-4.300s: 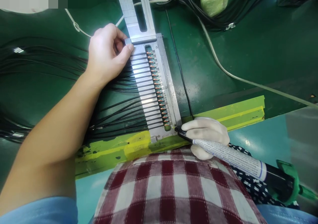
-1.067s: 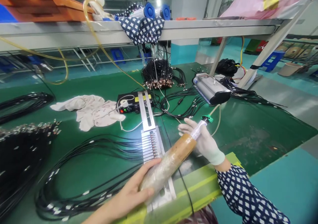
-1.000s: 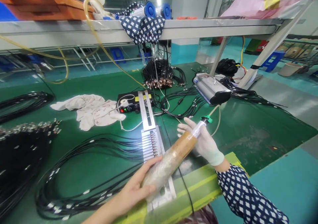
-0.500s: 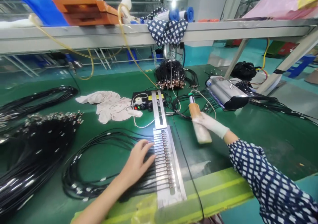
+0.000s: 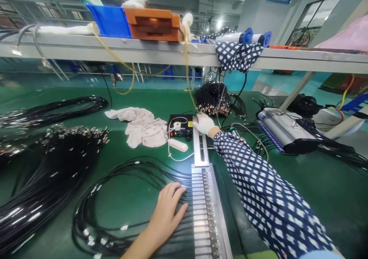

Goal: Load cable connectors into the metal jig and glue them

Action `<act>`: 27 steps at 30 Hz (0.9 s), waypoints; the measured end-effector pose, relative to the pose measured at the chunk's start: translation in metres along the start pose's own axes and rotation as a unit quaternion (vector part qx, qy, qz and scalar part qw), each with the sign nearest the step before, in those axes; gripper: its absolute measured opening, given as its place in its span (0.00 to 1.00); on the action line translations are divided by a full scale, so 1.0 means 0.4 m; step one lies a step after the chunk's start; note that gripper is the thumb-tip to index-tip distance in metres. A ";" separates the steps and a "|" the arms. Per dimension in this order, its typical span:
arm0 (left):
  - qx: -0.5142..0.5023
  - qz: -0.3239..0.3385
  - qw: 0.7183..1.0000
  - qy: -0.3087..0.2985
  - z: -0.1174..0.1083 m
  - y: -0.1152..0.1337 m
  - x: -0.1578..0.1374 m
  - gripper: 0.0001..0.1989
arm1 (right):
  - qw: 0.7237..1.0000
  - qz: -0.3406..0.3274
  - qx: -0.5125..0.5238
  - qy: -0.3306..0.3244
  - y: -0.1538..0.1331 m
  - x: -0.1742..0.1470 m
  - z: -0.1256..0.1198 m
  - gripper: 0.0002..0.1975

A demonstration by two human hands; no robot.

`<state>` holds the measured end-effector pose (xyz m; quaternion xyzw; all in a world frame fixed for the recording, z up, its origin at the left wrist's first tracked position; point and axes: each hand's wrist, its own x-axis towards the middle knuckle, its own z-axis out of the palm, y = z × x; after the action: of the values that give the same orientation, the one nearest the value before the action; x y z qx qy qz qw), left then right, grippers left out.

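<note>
My bare left hand (image 5: 169, 207) rests over black cables (image 5: 120, 161), its fingers stretched out and apart beside a long metal fixture (image 5: 201, 213). Thin cable ends lie side by side across this fixture, with small metal connectors in a row along its right part. A slotted metal bar (image 5: 197, 151) runs from the fixture's far end. My right hand (image 5: 204, 124), in a white glove, is curled over the bar's far end, next to a black control box (image 5: 181, 123) with lit indicators. Some of its fingers are hidden.
A white cloth (image 5: 146, 130) and a white-handled tool (image 5: 178, 145) lie left of the bar. Cable bundles (image 5: 57, 163) cover the left side; another bundle (image 5: 212, 98) stands behind. A silver lamp housing (image 5: 287, 128) sits right. A shelf (image 5: 161, 56) crosses above the table.
My right hand has let go of the wooden-handled tool and moved left and away to the bar's far end. My left hand stays beside the fixture. The view has shifted left.
</note>
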<state>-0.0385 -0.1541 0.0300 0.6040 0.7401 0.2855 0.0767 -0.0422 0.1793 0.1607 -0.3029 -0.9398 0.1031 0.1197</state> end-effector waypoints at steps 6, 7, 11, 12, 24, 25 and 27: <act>-0.003 0.002 1.000 -0.003 0.007 -0.007 -0.002 0.18 | 0.997 0.033 -0.042 -0.053 -0.002 0.088 -0.031 0.22; -0.002 0.002 1.000 -0.003 0.007 -0.007 -0.001 0.18 | 0.997 0.024 -0.042 -0.056 -0.007 0.084 -0.050 0.22; 0.002 0.003 1.000 -0.003 0.003 -0.006 0.004 0.17 | 0.999 -0.029 -0.035 -0.020 -0.029 0.022 -0.205 0.20; 0.003 0.003 1.000 -0.004 0.002 -0.006 0.005 0.17 | 0.998 -0.045 -0.032 -0.009 -0.036 -0.015 -0.259 0.18; 0.062 0.031 0.998 0.005 -0.002 -0.001 0.008 0.17 | 0.940 -0.258 0.126 -0.186 -0.109 -0.885 -0.051 0.08; 0.080 0.032 0.996 -0.006 -0.004 0.008 0.012 0.18 | 0.940 -0.248 0.120 -0.200 -0.099 -0.909 -0.003 0.08; 0.125 0.030 0.991 -0.028 -0.020 0.038 0.017 0.18 | 0.941 -0.238 0.135 -0.202 -0.077 -0.936 0.051 0.09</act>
<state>-0.0308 -0.1486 0.0459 0.6386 0.7491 0.1759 0.0132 0.2304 -0.0700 0.0888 -0.0247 -0.9662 0.2563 -0.0118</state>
